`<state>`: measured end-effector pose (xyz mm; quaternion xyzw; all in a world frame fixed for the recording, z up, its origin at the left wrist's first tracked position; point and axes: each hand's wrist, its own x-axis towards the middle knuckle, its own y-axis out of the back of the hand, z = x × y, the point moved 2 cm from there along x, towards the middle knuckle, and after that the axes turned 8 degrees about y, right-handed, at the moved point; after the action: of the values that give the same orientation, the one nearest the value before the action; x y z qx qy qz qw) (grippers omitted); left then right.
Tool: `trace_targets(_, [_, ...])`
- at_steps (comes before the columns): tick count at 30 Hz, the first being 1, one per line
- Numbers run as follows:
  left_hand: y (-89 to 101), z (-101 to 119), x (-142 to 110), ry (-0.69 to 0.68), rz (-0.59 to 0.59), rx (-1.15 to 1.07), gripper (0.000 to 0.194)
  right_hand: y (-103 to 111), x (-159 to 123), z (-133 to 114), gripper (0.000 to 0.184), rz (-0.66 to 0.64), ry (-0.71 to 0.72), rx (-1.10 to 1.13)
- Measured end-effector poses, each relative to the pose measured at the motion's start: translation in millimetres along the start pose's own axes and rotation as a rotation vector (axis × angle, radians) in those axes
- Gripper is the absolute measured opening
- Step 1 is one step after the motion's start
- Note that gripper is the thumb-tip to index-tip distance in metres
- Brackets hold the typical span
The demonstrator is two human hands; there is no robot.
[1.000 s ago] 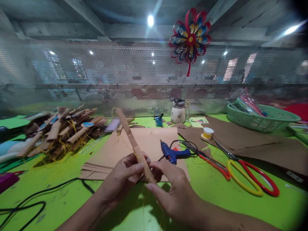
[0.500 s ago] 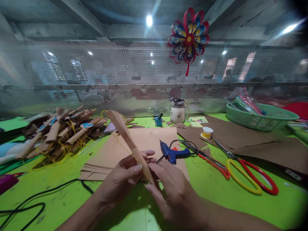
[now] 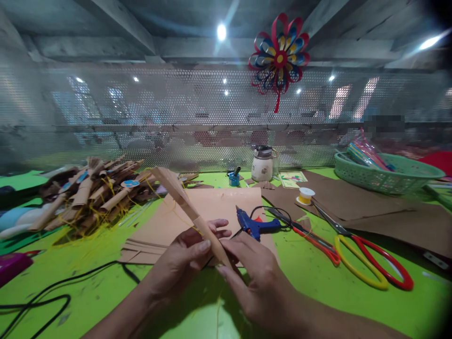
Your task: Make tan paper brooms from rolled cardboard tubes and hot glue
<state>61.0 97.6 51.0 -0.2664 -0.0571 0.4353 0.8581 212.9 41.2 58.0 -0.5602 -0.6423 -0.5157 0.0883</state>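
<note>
A brown paper roll (image 3: 202,226), with a flat fanned end at the upper left, slants across the middle of the head view. My left hand (image 3: 189,249) grips it mid-length, thumb on top and fingertips showing behind. Around its lower end my right hand (image 3: 254,273) is closed, thumb underneath and fingers on the far side. Thin yellow string trails from the roll. Beneath and behind lies a sheet of brown paper (image 3: 226,202) with cut strips at its left edge. A blue glue gun (image 3: 256,225) rests on this sheet, just beyond my right hand.
Similar paper rolls with yellow string are heaped (image 3: 95,193) at the left. Scissors with red and yellow handles (image 3: 363,259), smaller red-handled scissors (image 3: 318,242), a yellow thread spool (image 3: 305,196) and a green basket (image 3: 388,176) stand right. A black cord (image 3: 67,278) crosses the left front.
The view has shifted slightly, so the surroundings sit a little farther right. The roll's fanned end has tipped a bit lower and leftward; both hands keep their hold.
</note>
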Motion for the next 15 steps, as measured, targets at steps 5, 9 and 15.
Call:
trace_targets(5, [5.5,-3.5,1.4,-0.018,0.015,-0.039,0.027,-1.1,-2.1,2.7,0.021,0.038,0.053,-0.063])
trace_targets(9, [6.1,-6.0,1.1,-0.029,0.038,-0.059,0.026,0.1,-2.3,4.6,0.017,0.124,0.070,-0.043])
trace_targets(15, [6.3,-6.0,1.8,-0.049,-0.008,-0.078,0.022,-0.6,-3.2,6.8,0.018,0.143,0.021,0.010])
